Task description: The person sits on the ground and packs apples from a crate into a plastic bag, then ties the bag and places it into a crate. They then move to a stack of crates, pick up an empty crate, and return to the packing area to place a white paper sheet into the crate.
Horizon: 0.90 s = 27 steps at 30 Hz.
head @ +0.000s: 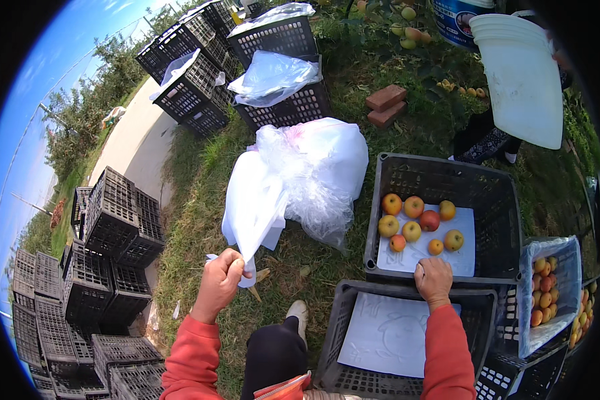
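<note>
My left hand (pixel 222 280) pinches the corner of a thin white sheet (pixel 252 215), paper or plastic. The sheet stretches up to a pile of white bags (pixel 335 155) and crumpled clear plastic film (pixel 320 205) on the grass. My right hand (pixel 434 281) is curled at the near rim of a black plastic crate (pixel 442 172); its fingertips are hidden, so whether it grips anything is unclear. Inside that crate several red-yellow apples (pixel 411 231) lie on a white liner sheet (pixel 465 240). Nearer me, a second black crate (pixel 347 310) holds an embossed white sheet (pixel 380 335).
Apples fill a plastic-lined crate (pixel 550 300) at the right. Stacked black crates stand at the left (pixel 112 215) and at the back (pixel 275 45). Two bricks (pixel 386 102) lie on the grass. At upper right, a person's hand (pixel 560 55) holds a white bucket (pixel 520 75).
</note>
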Each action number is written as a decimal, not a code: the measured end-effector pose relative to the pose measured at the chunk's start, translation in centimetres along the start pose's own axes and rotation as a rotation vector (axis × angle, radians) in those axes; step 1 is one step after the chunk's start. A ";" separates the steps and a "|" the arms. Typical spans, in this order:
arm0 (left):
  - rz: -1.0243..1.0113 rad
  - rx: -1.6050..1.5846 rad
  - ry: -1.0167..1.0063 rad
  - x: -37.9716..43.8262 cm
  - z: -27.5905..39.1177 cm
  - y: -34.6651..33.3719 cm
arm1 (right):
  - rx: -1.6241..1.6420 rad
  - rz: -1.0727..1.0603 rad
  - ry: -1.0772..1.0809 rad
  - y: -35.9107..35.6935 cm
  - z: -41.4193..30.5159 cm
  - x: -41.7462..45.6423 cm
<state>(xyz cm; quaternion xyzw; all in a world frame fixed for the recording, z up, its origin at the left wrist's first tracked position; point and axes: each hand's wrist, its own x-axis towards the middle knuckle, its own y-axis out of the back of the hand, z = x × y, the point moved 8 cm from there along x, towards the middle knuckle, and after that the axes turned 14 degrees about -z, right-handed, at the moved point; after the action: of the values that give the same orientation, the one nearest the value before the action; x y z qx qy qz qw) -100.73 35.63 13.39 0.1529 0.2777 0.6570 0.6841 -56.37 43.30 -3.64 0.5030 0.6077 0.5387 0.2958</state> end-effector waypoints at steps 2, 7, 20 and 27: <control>-0.267 0.118 -0.024 0.1 0.4 -4.4 | 0.015 0.001 0.017 -0.2 -0.7 0.2; -0.349 -0.327 -0.101 -2.7 5.2 -5.9 | -0.018 0.003 -0.003 0.0 0.5 -0.2; -0.400 0.294 -0.310 -3.3 9.4 -9.0 | 0.919 -0.327 0.260 8.7 -18.9 -0.5; -0.280 -0.385 -0.164 -4.3 2.8 -4.5 | 1.536 -0.254 -0.281 -0.7 -18.1 -1.1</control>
<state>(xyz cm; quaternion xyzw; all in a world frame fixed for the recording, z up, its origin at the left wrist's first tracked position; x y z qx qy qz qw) -95.36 31.41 13.85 0.0328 0.1095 0.5820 0.8051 -72.57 35.86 -0.04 0.5565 0.8193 -0.1381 -0.0009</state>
